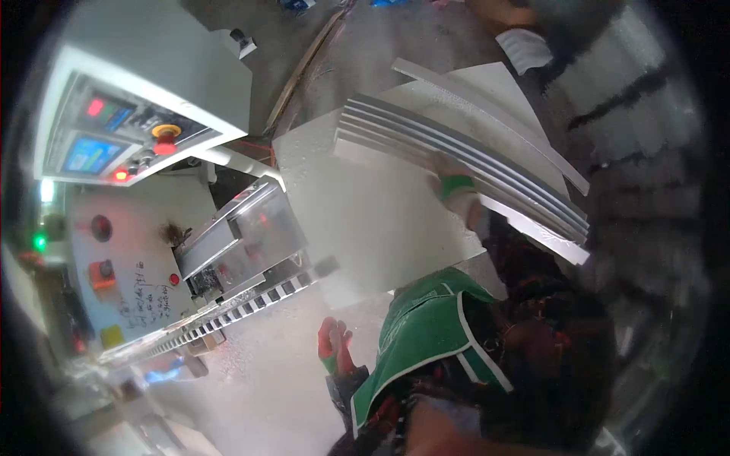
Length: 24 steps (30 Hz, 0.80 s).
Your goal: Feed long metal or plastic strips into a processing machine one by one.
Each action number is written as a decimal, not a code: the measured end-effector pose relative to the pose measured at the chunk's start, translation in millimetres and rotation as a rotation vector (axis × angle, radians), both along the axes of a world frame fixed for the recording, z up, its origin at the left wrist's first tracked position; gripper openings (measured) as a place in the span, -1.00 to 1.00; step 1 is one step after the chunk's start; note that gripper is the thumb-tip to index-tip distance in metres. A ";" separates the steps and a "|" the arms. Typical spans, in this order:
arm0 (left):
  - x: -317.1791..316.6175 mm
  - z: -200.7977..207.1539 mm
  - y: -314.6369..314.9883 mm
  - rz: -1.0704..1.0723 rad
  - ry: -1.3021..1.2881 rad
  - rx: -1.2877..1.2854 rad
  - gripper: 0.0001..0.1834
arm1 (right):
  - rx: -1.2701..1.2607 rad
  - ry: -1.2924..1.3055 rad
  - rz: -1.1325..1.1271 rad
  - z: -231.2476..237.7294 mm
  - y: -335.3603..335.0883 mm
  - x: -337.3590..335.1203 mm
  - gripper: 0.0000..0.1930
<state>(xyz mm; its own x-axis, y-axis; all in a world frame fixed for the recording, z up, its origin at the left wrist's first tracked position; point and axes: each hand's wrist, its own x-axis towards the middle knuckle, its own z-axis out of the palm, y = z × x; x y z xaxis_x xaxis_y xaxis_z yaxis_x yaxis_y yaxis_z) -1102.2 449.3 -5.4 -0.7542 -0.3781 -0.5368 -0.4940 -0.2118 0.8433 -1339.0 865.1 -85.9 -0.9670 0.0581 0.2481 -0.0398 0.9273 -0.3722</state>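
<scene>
the table (357, 235) fills the centre, its pale top stretching toward twelve. on it, at two o'clock, lie the strips (403, 135), side by side. the right hand (453, 182) is at their near edge, also at two; blur means i cannot tell whether it grips one. the left hand (332, 346), between six and seven, holds nothing, fingers loosely curled. good handling probably calls for both hands spread along one strip, keeping it level and off its neighbours. dark handwriting (156, 296) runs in several lines between eight and nine; the lit screen (91, 156), nearer ten, is unreadable. no brand can be made out.
</scene>
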 end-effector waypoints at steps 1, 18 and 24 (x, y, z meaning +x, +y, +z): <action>-8.8 -1.9 8.8 -0.004 -0.010 0.034 -0.50 | 0.056 -0.278 -0.066 0.5 23.9 10.9 -0.43; -48.5 -0.3 118.6 -0.201 -0.005 0.005 -0.47 | 0.324 -0.572 -0.064 -71.8 55.3 72.1 -0.52; -35.6 -46.3 92.5 -0.111 0.072 0.263 -0.46 | 0.261 -0.751 0.104 -61.4 27.5 71.8 -0.47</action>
